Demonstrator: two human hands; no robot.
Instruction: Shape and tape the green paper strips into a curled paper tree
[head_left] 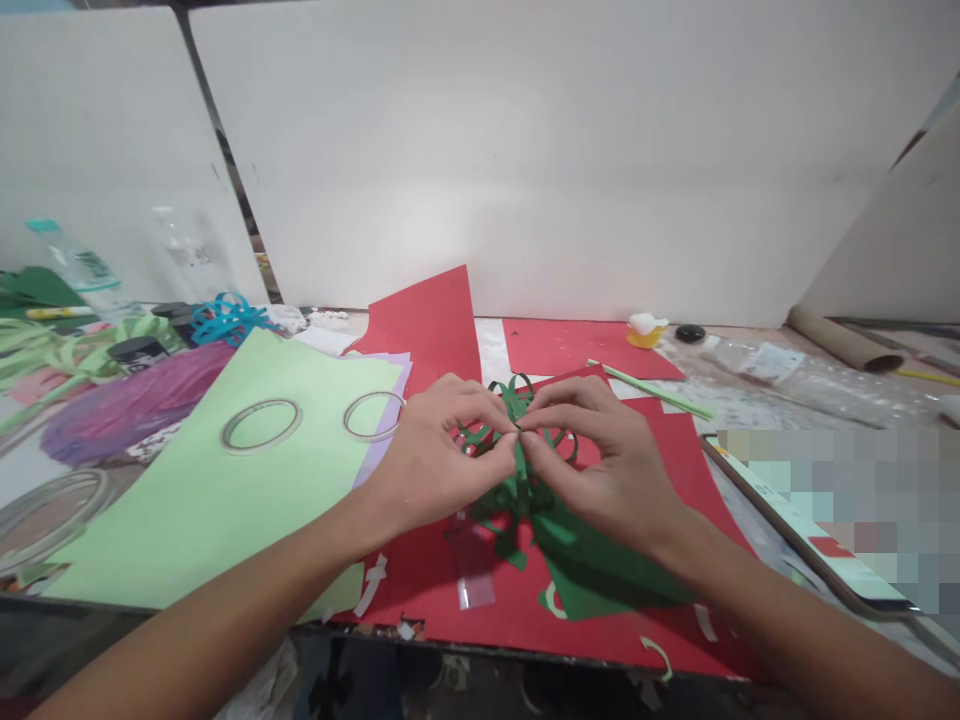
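Both of my hands meet over a flower-like piece of looped green paper strips [517,490] in the middle of the table. My left hand [442,450] pinches a green strip near its top between thumb and fingertips. Opposite it, my right hand [600,450] pinches the same small spot, fingertips nearly touching the left ones. Beneath them lie a red paper sheet [435,640] and a dark green paper piece [600,575]. A clear plastic piece [475,570] rests just below the loops. The fingers partly hide the looped strips.
Tape rolls [262,427] lie on a light green sheet [187,520] at left. A blue paper-loop bunch [231,318] and bottles [82,265] stand behind. At right are a tablet-like device [817,540], a cardboard tube [844,340] and a yellow container [647,332]. White panels [525,160] close the back.
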